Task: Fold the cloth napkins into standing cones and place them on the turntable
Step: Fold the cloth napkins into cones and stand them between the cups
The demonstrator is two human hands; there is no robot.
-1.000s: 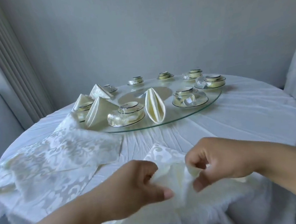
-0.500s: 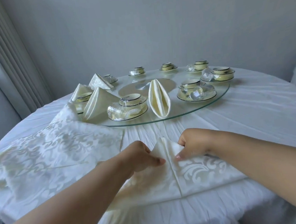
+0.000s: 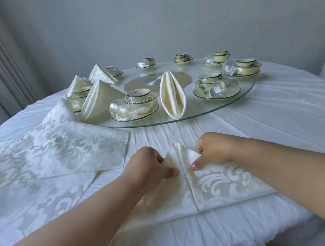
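Both hands (image 3: 181,160) pinching napkin's (image 3: 219,184) far-pointing tip

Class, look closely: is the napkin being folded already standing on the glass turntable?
No. The napkin lies flat on the tablecloth, pinched by both hands, short of the turntable.

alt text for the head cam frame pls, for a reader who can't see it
Two bare hands, left hand and right hand, pinch the top corner of a patterned cream napkin lying folded on a white tablecloth. Behind it, a glass turntable holds four standing folded napkins among bowl-and-glass place settings; more flat napkins lie at left.
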